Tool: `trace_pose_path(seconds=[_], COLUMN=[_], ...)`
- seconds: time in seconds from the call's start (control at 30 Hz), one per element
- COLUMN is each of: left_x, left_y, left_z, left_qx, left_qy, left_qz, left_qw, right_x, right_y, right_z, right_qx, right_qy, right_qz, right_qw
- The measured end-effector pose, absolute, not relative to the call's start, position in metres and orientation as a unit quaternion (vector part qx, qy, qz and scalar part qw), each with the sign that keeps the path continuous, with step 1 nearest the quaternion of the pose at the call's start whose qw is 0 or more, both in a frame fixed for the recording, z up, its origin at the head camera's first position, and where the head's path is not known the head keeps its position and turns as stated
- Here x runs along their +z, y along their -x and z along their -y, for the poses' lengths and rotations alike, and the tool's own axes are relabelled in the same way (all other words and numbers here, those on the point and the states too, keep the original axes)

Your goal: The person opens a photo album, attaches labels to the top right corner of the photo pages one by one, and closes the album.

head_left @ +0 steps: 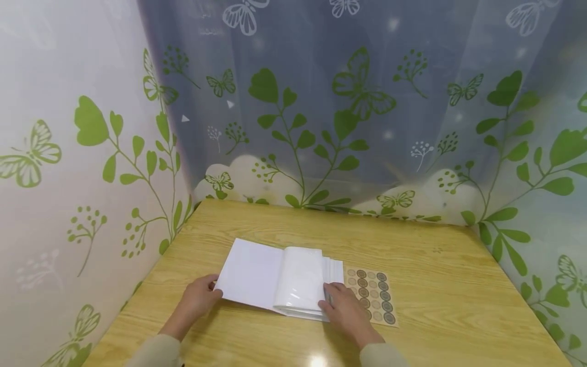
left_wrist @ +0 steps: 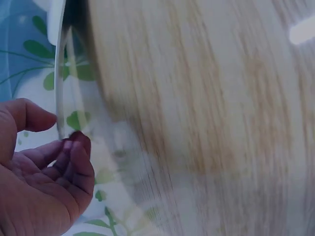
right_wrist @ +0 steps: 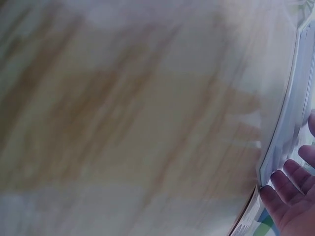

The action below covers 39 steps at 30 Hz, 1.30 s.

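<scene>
A photo album lies spread on the wooden table, its white cover to the left and clear-sleeved white pages to the right. My left hand pinches the cover's outer edge between thumb and fingers; the left wrist view shows the thumb on one side of that thin edge. At the right side of the pages is my right hand, thumb at the top sleeve's edge and fingers over the staggered page edges. In the right wrist view its fingers are fairly straight beside the album's edge.
A brown sheet of round stickers in dark and light columns lies just right of the album, partly under the right hand. Printed curtains with green leaves and butterflies enclose the table at the back and both sides.
</scene>
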<state>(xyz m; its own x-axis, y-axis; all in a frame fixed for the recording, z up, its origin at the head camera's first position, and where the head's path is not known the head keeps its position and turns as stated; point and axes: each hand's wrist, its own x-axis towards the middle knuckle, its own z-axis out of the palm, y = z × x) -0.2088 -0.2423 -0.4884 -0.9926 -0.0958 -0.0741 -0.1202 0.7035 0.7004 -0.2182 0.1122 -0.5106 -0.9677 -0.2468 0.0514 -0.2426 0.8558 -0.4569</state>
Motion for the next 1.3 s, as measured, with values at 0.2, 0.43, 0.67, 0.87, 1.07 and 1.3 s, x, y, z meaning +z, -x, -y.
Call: trace_pose_path(seconds=[0.2, 0.43, 0.67, 0.87, 1.07, 1.3], left_x=[-0.496, -0.498, -0.489, -0.490, -0.486, -0.489], left_y=[0.215, 0.218, 0.223, 0.228, 0.230, 0.231], left_z=[0.243, 0.236, 0.209, 0.183, 0.154, 0.121], left_qx=[0.272, 0.195, 0.181, 0.192, 0.222, 0.191], left_qy=[0.027, -0.008, -0.034, -0.072, -0.117, -0.173], left_qz=[-0.962, -0.980, -0.983, -0.978, -0.967, -0.964], left_qw=[0.023, 0.024, 0.009, -0.027, -0.040, -0.058], right_x=[-0.513, -0.509, -0.510, -0.509, -0.510, -0.509], right_y=[0.219, 0.220, 0.220, 0.219, 0.220, 0.220], right_z=[-0.115, -0.117, -0.117, -0.119, -0.124, -0.124], right_qx=[-0.235, -0.240, -0.246, -0.254, -0.253, -0.253], right_qy=[0.148, 0.153, 0.132, 0.143, 0.149, 0.155], right_qz=[-0.960, -0.959, -0.960, -0.957, -0.956, -0.954], right_qw=[-0.014, -0.003, 0.020, 0.007, -0.019, -0.032])
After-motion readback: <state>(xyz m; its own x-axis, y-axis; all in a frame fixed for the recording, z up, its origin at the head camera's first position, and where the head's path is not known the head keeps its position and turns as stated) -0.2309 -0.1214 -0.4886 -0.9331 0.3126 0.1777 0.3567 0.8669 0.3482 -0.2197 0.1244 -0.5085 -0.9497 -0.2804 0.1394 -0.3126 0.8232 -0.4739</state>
